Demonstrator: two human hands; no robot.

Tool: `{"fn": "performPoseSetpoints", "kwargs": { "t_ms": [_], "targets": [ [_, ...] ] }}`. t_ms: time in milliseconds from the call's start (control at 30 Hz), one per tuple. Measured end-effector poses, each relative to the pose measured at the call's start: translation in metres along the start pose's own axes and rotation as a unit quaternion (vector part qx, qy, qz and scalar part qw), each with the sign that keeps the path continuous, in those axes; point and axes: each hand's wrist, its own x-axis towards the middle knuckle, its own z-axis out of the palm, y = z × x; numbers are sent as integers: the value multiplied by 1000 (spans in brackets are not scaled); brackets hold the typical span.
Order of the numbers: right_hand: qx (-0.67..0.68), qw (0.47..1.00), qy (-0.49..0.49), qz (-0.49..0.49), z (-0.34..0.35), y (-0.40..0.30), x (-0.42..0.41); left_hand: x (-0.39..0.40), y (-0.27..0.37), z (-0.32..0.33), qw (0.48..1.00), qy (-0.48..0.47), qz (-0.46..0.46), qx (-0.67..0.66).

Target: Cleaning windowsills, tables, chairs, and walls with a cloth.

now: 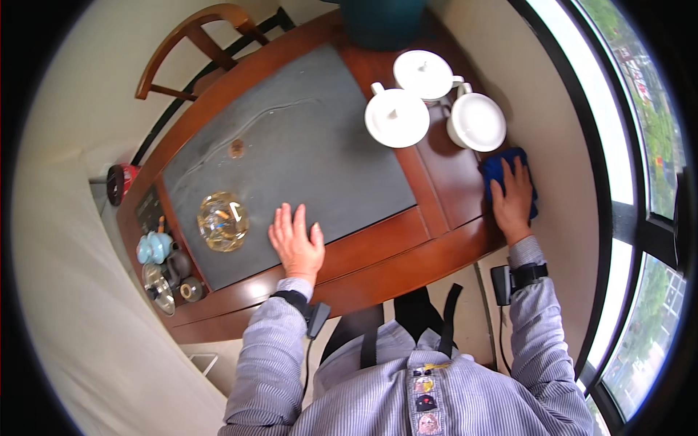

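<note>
My right hand (512, 193) lies flat with spread fingers on a folded blue cloth (496, 170), at the table's right edge beside the wall. My left hand (297, 242) rests palm down near the front edge of the grey stone inlay (305, 158), fingers apart and nothing held. Left of it sits an amber glass ashtray (222, 222) with what look like cigarette butts inside. Beyond the cloth stand three white cups: one lidded cup (397, 119), a second lidded cup (422, 73) behind it, and a third cup (477, 122), topped by a plain white disc, nearest the cloth.
The wooden table (371, 234) carries a light-blue teapot (155, 248), dark teaware (177, 265) and a glass lid (158, 289) at its left end. A dark teal container (381, 22) stands at the far end. A wooden chair (191, 49) is behind; windows (627, 163) line the right.
</note>
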Motion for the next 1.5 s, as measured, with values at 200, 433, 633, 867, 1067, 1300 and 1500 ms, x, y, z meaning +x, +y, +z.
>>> {"fn": "performPoseSetpoints", "kwargs": {
  "t_ms": [200, 433, 633, 867, 1067, 1300, 1500],
  "targets": [
    [34, 995, -77, -56, -14, -37, -27, -2, 0, 1, 1000, 3, 0, -7],
    [108, 947, -221, -207, -14, -133, -62, 1, 3, -5, 999, -27, -16, -17],
    [154, 920, -183, -312, 18, -221, -2, 2, 3, -7, 999, -30, -24, -33],
    [125, 928, -115, -333, 65, -317, 73, 0, -2, -5, 997, -19, -25, -73],
    [62, 943, -86, -314, 85, -357, 97, 3, 0, -7, 989, -19, -27, -141],
    [77, 938, -104, -322, 73, -336, 26, -10, -26, -8, 971, -3, 11, -239],
    [109, 967, -90, -210, 70, -300, -21, -70, -121, -44, 959, 14, 86, -270]
  ]
}}
